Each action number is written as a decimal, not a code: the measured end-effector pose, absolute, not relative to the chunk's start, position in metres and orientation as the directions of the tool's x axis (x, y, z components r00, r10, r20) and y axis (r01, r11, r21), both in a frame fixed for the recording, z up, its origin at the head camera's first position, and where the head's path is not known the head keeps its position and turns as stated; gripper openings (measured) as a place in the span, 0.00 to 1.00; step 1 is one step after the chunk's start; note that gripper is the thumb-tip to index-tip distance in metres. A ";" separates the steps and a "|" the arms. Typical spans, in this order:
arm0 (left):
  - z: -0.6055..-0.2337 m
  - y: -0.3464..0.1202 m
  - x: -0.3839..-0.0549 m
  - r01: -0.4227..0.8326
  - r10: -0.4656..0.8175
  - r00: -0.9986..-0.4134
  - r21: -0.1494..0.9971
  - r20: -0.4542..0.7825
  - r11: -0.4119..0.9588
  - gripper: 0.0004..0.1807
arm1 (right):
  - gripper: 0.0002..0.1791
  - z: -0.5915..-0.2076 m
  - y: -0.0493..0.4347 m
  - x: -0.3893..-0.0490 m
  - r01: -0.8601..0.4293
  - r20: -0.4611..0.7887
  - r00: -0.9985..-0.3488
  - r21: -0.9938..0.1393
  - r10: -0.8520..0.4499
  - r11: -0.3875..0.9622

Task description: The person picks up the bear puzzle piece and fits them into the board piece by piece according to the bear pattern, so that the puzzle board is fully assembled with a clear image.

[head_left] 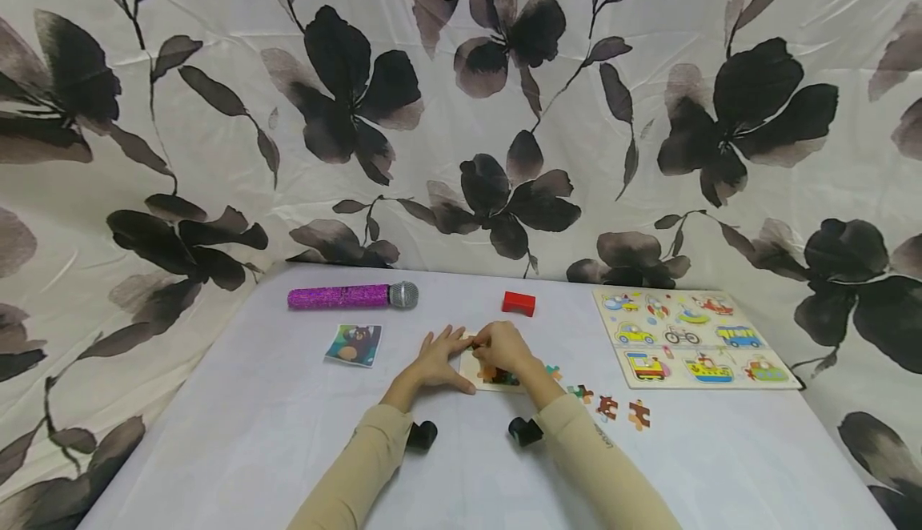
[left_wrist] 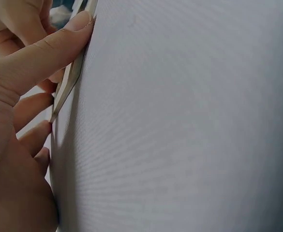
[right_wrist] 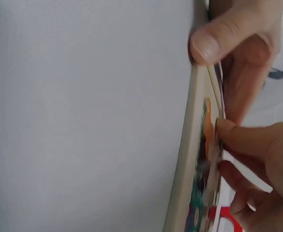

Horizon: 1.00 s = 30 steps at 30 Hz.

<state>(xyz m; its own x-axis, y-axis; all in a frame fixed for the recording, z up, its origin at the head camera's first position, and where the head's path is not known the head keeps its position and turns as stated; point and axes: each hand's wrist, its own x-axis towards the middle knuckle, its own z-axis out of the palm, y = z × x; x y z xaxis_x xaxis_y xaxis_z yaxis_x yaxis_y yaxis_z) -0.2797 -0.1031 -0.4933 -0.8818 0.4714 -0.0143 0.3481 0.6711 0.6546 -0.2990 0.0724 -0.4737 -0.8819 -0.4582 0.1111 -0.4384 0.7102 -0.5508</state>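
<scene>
A small wooden jigsaw board (head_left: 468, 371) with a pale frame lies flat on the table, part of its picture filled in. My left hand (head_left: 441, 362) spreads along the board's left side, its straight thumb touching the near corner and its fingers at the far edge. Over the board's upper left, my right hand (head_left: 503, 347) pinches a puzzle piece, mostly hidden by the fingers. In the right wrist view, the right thumb and forefinger (right_wrist: 245, 140) meet right at the board's surface (right_wrist: 199, 159). Loose puzzle pieces (head_left: 607, 407) lie to the right of the board.
Behind the hands lie a purple glittery microphone (head_left: 346, 297) and a red block (head_left: 519, 303). A bear picture card (head_left: 354, 345) is at the left. A vehicle puzzle board (head_left: 695, 338) lies at the right. A floral cloth (head_left: 432, 138) hangs behind the white table (head_left: 238, 450).
</scene>
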 end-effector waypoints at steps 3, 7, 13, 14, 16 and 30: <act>-0.494 -0.103 -0.280 0.348 0.472 -0.882 0.656 -0.015 0.670 0.50 | 0.07 -0.476 0.079 -0.300 -0.458 0.150 -0.869 -0.606 -0.472 0.650; -0.494 -0.103 -0.280 0.341 0.467 -0.884 0.658 -0.019 0.672 0.50 | 0.09 -0.475 0.092 -0.296 -0.413 0.168 -0.889 -0.692 -0.425 0.592; -0.494 -0.101 -0.282 0.322 0.448 -0.893 0.650 -0.033 0.688 0.50 | 0.16 -0.463 0.130 -0.291 -0.356 0.184 -0.923 -0.743 -0.338 0.567; -0.495 -0.101 -0.282 0.321 0.445 -0.895 0.650 -0.031 0.689 0.51 | 0.17 -0.461 0.138 -0.290 -0.355 0.179 -0.923 -0.739 -0.341 0.573; -0.495 -0.101 -0.282 0.320 0.443 -0.896 0.651 -0.028 0.688 0.51 | 0.19 -0.458 0.153 -0.287 -0.339 0.157 -0.928 -0.728 -0.337 0.595; -0.496 -0.101 -0.281 0.332 0.448 -0.894 0.649 -0.016 0.685 0.51 | 0.24 -0.470 0.202 -0.265 -0.125 -0.109 -0.957 -0.682 -0.270 0.720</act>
